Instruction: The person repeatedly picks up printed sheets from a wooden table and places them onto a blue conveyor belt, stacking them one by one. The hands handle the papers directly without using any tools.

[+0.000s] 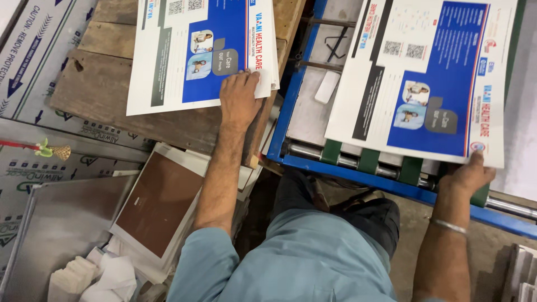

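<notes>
- Wooden bench [112, 95] at ten o'clock, blue machine tray [296, 84] at one o'clock.
- Left hand [239, 98], fingers together, presses flat on the printed stack [190, 50].
- Right hand [469, 176] pinches the printed sheet [425, 78] by its near corner, over the green rollers [369, 159].
- Likely mid-transfer between tray and stack; squaring edges matters.

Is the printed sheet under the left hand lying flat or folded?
Flat and spread. The printed sheet lies open on the wooden board, left hand pressing its corner.
</notes>
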